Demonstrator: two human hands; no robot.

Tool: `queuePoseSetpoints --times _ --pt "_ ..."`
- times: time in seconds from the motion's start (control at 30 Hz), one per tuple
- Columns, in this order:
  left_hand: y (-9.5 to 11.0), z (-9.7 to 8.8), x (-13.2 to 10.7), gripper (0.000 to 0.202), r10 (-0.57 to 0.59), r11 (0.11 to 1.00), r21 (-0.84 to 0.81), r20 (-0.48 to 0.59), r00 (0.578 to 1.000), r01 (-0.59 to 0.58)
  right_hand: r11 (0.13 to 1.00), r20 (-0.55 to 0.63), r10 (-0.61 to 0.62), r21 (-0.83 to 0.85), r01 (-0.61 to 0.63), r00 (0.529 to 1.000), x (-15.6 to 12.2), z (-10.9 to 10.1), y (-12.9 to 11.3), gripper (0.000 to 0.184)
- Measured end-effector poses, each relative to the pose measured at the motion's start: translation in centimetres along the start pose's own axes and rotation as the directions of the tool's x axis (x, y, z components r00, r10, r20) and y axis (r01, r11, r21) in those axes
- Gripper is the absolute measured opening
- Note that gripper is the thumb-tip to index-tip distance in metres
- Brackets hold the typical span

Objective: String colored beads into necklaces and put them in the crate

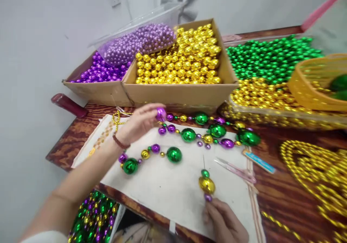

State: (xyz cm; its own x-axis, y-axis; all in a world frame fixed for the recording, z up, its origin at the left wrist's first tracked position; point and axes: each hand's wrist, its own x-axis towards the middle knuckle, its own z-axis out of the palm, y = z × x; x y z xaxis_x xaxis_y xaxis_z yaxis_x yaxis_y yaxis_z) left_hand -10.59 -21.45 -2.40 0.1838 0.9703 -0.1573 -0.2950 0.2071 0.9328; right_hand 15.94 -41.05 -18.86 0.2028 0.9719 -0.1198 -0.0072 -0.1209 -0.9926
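Observation:
My left hand reaches over the white cloth and pinches a purple bead between thumb and fingers. My right hand at the bottom edge holds a thin needle upright, with a small green bead, a gold bead and a small purple bead threaded on it. A strand of green, purple and gold beads lies across the cloth just past my left hand. A shorter strand section curves below it.
Cardboard boxes of purple beads and gold beads stand behind. Green beads and gold beads fill a tray at right, beside an orange basket. Gold bead strings pile at right. Pink scissors lie on the cloth.

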Motion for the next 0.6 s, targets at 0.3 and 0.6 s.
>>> queuePoseSetpoints --times 0.3,0.6 --pt "-10.1 8.8 -3.4 0.017 -0.267 0.858 -0.408 0.164 0.950 0.311 0.980 0.046 -0.098 0.178 0.088 0.994 -2.1 -1.8 -1.4 0.013" --pt "-9.8 9.1 -3.7 0.024 -0.182 0.916 -0.337 0.132 0.974 0.217 0.979 0.098 -0.136 0.165 0.119 0.986 -2.1 -2.5 -2.0 0.012"
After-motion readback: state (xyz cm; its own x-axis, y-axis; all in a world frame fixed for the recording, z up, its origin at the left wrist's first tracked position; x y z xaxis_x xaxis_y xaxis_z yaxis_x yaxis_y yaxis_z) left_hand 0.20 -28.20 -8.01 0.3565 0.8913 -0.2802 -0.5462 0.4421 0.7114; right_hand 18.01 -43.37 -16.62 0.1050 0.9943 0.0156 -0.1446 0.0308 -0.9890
